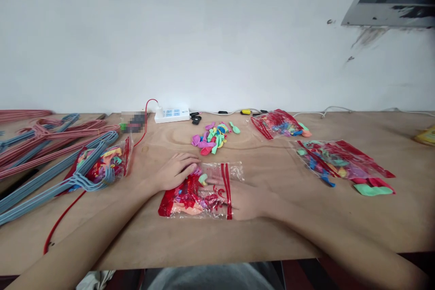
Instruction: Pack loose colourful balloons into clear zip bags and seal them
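A clear plastic bag with red print and red strips [228, 190] lies on the table in front of me, with colourful balloons [188, 206] inside. My left hand [176, 172] rests over the bag's upper left edge, its fingers stretched out and lying flat. From the right, my right hand [246, 201] reaches into the bag's open end. Its fingers show through the plastic, apparently extended beside the balloons, partly hidden by the red print. Just beyond the bag is a loose pile of balloons [214, 138] in purple, green, red, blue and yellow.
Two more balloon bags lie at right, one farther back [272, 122] and one nearer [356, 158]. Pink and blue hangers [68, 163] cover the left side, partly over another balloon bag [105, 161]. A white power strip [172, 114] with a red cable [64, 217] stands by the wall.
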The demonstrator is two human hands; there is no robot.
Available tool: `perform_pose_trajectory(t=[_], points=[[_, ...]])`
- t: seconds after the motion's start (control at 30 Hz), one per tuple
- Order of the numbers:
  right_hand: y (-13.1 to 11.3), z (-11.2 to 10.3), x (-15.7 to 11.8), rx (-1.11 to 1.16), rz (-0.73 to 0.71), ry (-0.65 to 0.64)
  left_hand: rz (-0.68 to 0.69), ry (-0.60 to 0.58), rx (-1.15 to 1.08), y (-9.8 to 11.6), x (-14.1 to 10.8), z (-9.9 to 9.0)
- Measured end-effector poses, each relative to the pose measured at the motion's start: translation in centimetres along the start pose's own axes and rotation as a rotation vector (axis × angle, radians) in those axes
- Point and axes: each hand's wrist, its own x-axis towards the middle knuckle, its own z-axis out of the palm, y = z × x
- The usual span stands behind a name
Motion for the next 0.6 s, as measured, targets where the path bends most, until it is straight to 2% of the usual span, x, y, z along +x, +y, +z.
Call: perform_pose_trajectory(t=[0.13,0.27,0.33,0.43,0.5,0.6], points=[[0.4,1.0,0.4,-0.036,-0.072,0.057,0.01,0.072,-0.049,0.1,0.0,0.1],[1.3,0.1,0.1,-0.051,-0.013,0.096,-0.079,0.305,-0.12,0.0,-0.1,0.4],[1.8,-0.4,-0.1,-0.033,-0.004,0.143,-0.136,0.367,-0.137,-0.2,-0.1,0.6],[2.4,-0.6,-0.3,-0.047,-0.028,0.279,-0.166,0.387,-0.123,-0.6,-0.2,0.8],[2.8,-0.5,-0.4,-0.065,-0.032,0.326,-0.168,0.389,-0.1,-0.7,-0.3,0.8],[2.9,-0.5,-0.3,-0.03,-0.034,0.253,-0.157,0.347,-0.074,-0.6,-0.4,0.6]])
